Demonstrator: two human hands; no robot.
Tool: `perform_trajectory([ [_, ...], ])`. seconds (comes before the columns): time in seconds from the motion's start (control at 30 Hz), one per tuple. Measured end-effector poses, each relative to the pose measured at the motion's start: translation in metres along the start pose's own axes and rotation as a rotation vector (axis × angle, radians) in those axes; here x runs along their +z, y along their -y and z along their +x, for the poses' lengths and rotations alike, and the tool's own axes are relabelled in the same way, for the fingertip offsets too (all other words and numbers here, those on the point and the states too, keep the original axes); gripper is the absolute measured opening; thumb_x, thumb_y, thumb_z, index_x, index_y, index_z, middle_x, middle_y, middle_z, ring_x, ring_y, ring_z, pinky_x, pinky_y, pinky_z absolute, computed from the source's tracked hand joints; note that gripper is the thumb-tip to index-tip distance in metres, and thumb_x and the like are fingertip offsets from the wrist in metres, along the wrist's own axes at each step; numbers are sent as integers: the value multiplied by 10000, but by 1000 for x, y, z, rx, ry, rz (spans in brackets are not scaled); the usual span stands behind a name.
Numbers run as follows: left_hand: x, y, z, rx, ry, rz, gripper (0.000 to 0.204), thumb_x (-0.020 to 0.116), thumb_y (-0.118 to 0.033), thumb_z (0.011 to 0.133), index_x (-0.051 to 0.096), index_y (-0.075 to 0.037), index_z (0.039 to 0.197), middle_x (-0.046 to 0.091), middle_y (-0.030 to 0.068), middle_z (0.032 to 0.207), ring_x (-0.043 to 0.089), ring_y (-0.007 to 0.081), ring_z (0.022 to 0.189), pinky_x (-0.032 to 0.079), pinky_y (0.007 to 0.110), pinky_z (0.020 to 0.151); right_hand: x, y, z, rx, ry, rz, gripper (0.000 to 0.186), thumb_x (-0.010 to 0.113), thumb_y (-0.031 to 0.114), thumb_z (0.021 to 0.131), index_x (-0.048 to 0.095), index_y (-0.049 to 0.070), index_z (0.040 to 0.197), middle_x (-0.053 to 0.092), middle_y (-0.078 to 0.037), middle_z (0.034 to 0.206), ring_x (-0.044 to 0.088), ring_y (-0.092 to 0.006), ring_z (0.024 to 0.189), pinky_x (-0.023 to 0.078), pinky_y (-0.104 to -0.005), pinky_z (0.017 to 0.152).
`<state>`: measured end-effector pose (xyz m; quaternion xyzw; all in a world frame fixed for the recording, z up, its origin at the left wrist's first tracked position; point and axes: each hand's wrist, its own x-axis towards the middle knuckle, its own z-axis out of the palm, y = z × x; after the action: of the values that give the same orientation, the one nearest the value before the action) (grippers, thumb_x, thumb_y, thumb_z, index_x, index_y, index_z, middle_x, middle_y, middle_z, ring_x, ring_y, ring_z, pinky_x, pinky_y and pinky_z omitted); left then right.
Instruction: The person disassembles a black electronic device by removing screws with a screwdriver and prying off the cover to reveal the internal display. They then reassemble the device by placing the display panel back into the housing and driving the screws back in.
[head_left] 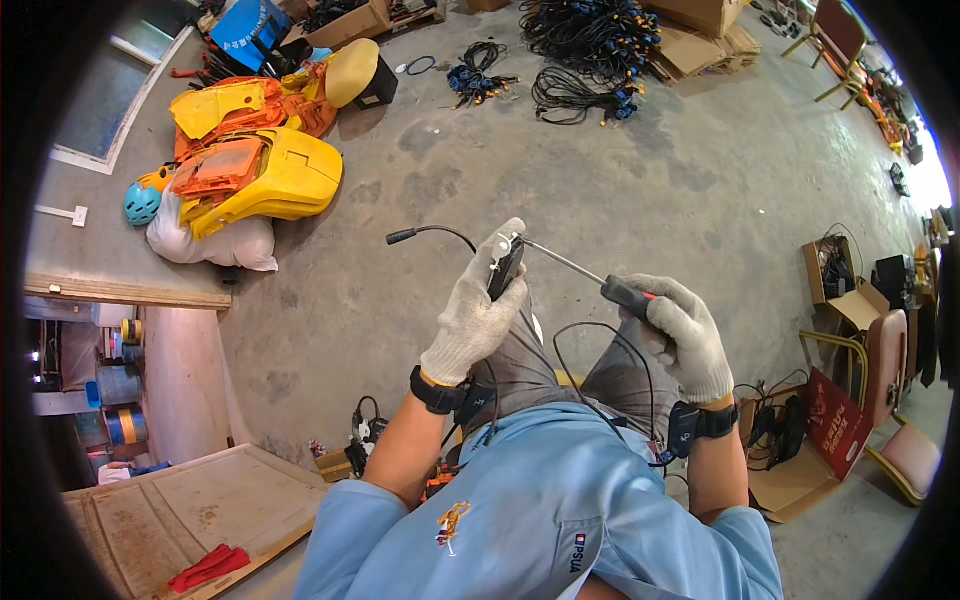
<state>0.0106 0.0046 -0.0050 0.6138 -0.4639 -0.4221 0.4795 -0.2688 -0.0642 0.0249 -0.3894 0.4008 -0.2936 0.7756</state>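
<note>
My left hand (470,318), in a white knit glove, is closed around a small black device (507,272) with white parts along its edge. A black cable with a plug end (402,237) sticks out to the left beside that hand. In my gloved right hand (682,330) is a screwdriver (628,297) with a black and red handle. Its metal shaft points left, and the tip is at the upper end of the device; whether it sits in a screw is too small to tell. The device's underside is hidden by my left fingers and palm.
Yellow and orange plastic shells (265,175) are piled at the left wall. Bundles of black cables (590,45) lie on the floor ahead. A wooden board (200,510) is at lower left with red gloves (210,567). Chairs (885,365) and an open carton (795,490) stand at right.
</note>
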Motion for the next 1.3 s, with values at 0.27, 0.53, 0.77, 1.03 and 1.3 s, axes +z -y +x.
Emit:
perform_trajectory([
  [0.27,-3,2,2,103,3,181,678,631,57,986,454,-54,1631,597,9,1204,564,96,1044,480,263,1018,-12,-11,2,76,63,81,412,609,132,999,643,-63,1361,726,-107,1041,463,-38,599,365,-203,497],
  [0.53,5,-7,1,86,22,92,726,633,64,983,406,-64,1660,595,16,1316,565,107,1043,484,272,1029,-7,-10,0,-338,-110,-640,415,628,100,985,629,-71,1364,702,-78,1038,597,-92,833,525,-264,754],
  [0.77,7,-10,2,67,34,110,720,632,46,990,398,-72,1661,585,35,1432,571,109,1079,481,284,1055,-6,-5,-3,-143,-211,-4,366,587,170,1079,607,-32,1385,662,-79,1018,595,-99,790,506,-255,686],
  [1.03,8,-2,-1,68,6,183,701,622,45,981,422,-62,1643,602,72,1380,595,146,1106,480,311,1082,-14,-20,7,-357,-210,-199,295,638,90,1016,634,-5,1295,656,-46,1002,598,-117,791,526,-276,714],
  [1.3,8,7,-2,27,1,132,700,616,54,991,412,-67,1649,594,55,1422,592,134,1126,480,311,1088,-11,2,-1,-111,-166,-224,390,590,286,1114,634,-6,1369,656,-3,968,565,-72,757,476,-229,677],
])
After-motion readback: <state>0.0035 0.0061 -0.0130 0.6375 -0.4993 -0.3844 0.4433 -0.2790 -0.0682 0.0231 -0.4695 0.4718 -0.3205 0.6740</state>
